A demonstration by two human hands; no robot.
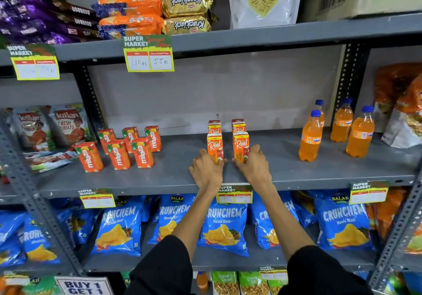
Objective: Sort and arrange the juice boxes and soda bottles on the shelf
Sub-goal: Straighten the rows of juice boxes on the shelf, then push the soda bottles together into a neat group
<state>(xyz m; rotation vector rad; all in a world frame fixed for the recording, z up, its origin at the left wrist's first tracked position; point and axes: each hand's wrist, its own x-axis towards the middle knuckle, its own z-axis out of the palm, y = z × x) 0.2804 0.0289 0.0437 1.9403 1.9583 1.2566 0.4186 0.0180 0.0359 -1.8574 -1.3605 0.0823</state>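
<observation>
On the grey middle shelf [173, 176] stand several orange Real juice boxes in two rows. My left hand [206, 169] grips the front left Real box [214, 145]. My right hand [252, 165] grips the front right Real box [241, 145]. Two more Real boxes [214, 126] stand upright just behind them. To the left, several orange Maaza juice boxes [118, 154] stand in a loose cluster. Toward the right end, several orange Fanta soda bottles [310, 138] with blue caps stand upright.
Ketchup pouches [68, 123] lie at the far left of the shelf, snack bags [402, 112] at the far right. Biscuit packs fill the shelf above; blue Crunchem chip bags [225, 224] fill the one below. Price tags hang along the shelf edges.
</observation>
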